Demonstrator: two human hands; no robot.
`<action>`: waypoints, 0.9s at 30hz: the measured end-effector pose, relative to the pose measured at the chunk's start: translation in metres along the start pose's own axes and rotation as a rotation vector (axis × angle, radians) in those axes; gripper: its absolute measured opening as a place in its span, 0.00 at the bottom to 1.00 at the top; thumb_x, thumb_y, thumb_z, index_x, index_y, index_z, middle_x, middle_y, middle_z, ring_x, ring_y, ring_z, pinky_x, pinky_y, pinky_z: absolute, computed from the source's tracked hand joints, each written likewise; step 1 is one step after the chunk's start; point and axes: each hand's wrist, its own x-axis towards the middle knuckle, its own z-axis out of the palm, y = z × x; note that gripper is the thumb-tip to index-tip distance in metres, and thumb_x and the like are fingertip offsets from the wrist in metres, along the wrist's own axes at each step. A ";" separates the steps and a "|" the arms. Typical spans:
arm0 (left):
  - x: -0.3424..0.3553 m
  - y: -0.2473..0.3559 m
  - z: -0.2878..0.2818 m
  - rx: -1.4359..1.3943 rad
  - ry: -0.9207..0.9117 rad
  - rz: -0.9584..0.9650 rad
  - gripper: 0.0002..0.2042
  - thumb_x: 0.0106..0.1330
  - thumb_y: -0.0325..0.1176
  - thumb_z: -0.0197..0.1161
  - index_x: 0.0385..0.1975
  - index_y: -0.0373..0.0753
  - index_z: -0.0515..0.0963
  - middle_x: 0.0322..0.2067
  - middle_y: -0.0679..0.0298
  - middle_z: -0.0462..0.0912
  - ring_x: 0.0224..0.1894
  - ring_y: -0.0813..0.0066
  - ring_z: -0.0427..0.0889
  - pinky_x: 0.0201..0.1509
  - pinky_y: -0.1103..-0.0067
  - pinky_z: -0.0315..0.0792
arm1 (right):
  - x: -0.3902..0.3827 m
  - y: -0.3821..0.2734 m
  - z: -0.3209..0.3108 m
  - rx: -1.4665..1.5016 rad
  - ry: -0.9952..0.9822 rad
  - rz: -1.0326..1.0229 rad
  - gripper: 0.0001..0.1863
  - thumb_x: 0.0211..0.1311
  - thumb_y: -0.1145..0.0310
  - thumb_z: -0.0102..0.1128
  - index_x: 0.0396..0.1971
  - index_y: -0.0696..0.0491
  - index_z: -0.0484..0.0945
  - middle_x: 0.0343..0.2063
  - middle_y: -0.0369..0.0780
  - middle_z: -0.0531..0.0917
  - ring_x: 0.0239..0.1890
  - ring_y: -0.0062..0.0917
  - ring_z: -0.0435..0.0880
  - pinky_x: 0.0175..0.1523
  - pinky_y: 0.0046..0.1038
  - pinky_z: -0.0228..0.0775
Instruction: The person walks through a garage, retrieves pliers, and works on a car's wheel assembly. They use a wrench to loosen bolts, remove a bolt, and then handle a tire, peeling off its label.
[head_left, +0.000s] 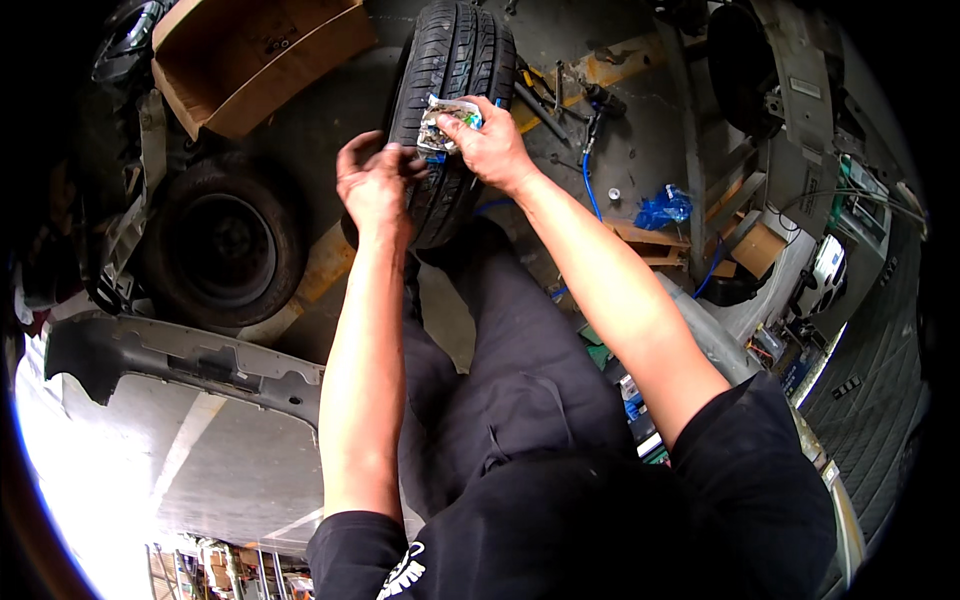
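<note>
A black tire (455,60) stands upright in front of me, tread toward me. Over its tread my right hand (492,150) grips a small crumpled plastic packet (440,128), clear with blue and green parts, thumb on top. Small bits show in the packet, too fine to name. Just left of it is my left hand (378,190), fingers apart and partly bent, the tips slightly blurred. I see nothing held in it.
On the left lie a wheel with its tire (215,245) and a grey bumper-like panel (190,350). An open cardboard box (260,75) is at the far left. Toward the right are a power tool (603,102) with a blue hose (590,180) and a blue plastic bag (663,208).
</note>
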 end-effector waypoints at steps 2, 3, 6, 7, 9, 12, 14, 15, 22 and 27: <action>0.005 0.005 -0.006 0.211 0.087 0.126 0.17 0.61 0.26 0.65 0.50 0.35 0.72 0.34 0.54 0.82 0.30 0.69 0.82 0.34 0.77 0.80 | 0.005 0.002 -0.007 0.013 -0.016 0.020 0.17 0.59 0.62 0.67 0.40 0.59 0.79 0.31 0.37 0.84 0.35 0.18 0.80 0.42 0.24 0.73; -0.001 0.016 0.003 0.400 0.011 0.277 0.19 0.58 0.29 0.68 0.50 0.35 0.75 0.38 0.55 0.81 0.37 0.69 0.82 0.41 0.77 0.78 | 0.006 0.003 -0.012 -0.090 -0.015 -0.005 0.17 0.58 0.62 0.68 0.40 0.59 0.80 0.31 0.37 0.84 0.34 0.19 0.80 0.42 0.24 0.73; 0.001 0.025 0.017 0.885 -0.255 0.415 0.31 0.46 0.43 0.76 0.50 0.34 0.76 0.49 0.54 0.78 0.55 0.59 0.74 0.60 0.69 0.69 | 0.008 0.001 -0.022 -0.105 0.015 -0.068 0.13 0.58 0.65 0.67 0.38 0.59 0.82 0.32 0.37 0.85 0.35 0.18 0.81 0.43 0.23 0.74; 0.007 0.021 0.018 1.027 -0.289 0.580 0.32 0.45 0.45 0.77 0.49 0.34 0.77 0.47 0.53 0.77 0.54 0.56 0.73 0.60 0.68 0.68 | 0.005 -0.009 -0.021 -0.034 -0.018 -0.031 0.11 0.59 0.68 0.64 0.38 0.58 0.82 0.33 0.37 0.85 0.37 0.18 0.81 0.45 0.22 0.74; 0.013 0.018 0.021 0.989 -0.268 0.590 0.29 0.44 0.44 0.76 0.46 0.35 0.78 0.43 0.52 0.78 0.50 0.54 0.74 0.57 0.67 0.69 | 0.003 -0.017 -0.022 0.019 -0.065 0.010 0.09 0.59 0.72 0.62 0.38 0.59 0.82 0.35 0.37 0.85 0.38 0.18 0.81 0.47 0.21 0.71; 0.012 0.007 0.028 1.048 -0.201 0.685 0.23 0.45 0.40 0.72 0.39 0.34 0.77 0.39 0.53 0.79 0.45 0.53 0.74 0.52 0.66 0.71 | 0.005 -0.008 -0.029 0.015 -0.150 -0.014 0.10 0.59 0.70 0.62 0.38 0.59 0.81 0.35 0.35 0.83 0.39 0.17 0.79 0.48 0.21 0.70; 0.002 0.001 0.031 0.981 -0.160 0.682 0.18 0.46 0.37 0.70 0.34 0.34 0.75 0.33 0.52 0.79 0.40 0.51 0.76 0.46 0.65 0.73 | 0.006 -0.004 -0.031 -0.008 -0.234 -0.055 0.14 0.59 0.66 0.62 0.41 0.58 0.79 0.34 0.35 0.81 0.38 0.18 0.78 0.48 0.21 0.69; -0.005 0.000 0.033 0.945 -0.162 0.650 0.17 0.46 0.36 0.69 0.32 0.34 0.74 0.30 0.52 0.79 0.37 0.51 0.77 0.43 0.64 0.73 | 0.005 -0.003 -0.028 0.064 -0.282 -0.071 0.21 0.61 0.59 0.61 0.49 0.58 0.74 0.41 0.37 0.78 0.44 0.20 0.75 0.53 0.23 0.66; -0.034 0.018 -0.048 0.602 0.151 0.293 0.15 0.59 0.33 0.68 0.40 0.28 0.77 0.30 0.57 0.84 0.32 0.75 0.81 0.39 0.77 0.75 | 0.005 0.014 -0.010 -0.019 -0.065 -0.272 0.26 0.68 0.58 0.56 0.57 0.60 0.68 0.52 0.41 0.73 0.54 0.25 0.72 0.62 0.26 0.61; -0.063 -0.024 -0.217 0.581 0.542 0.179 0.08 0.61 0.26 0.62 0.38 0.31 0.80 0.32 0.56 0.85 0.35 0.71 0.83 0.43 0.74 0.75 | -0.004 0.016 0.012 -0.666 0.128 -0.465 0.21 0.57 0.60 0.67 0.48 0.53 0.78 0.49 0.44 0.74 0.51 0.32 0.73 0.58 0.31 0.66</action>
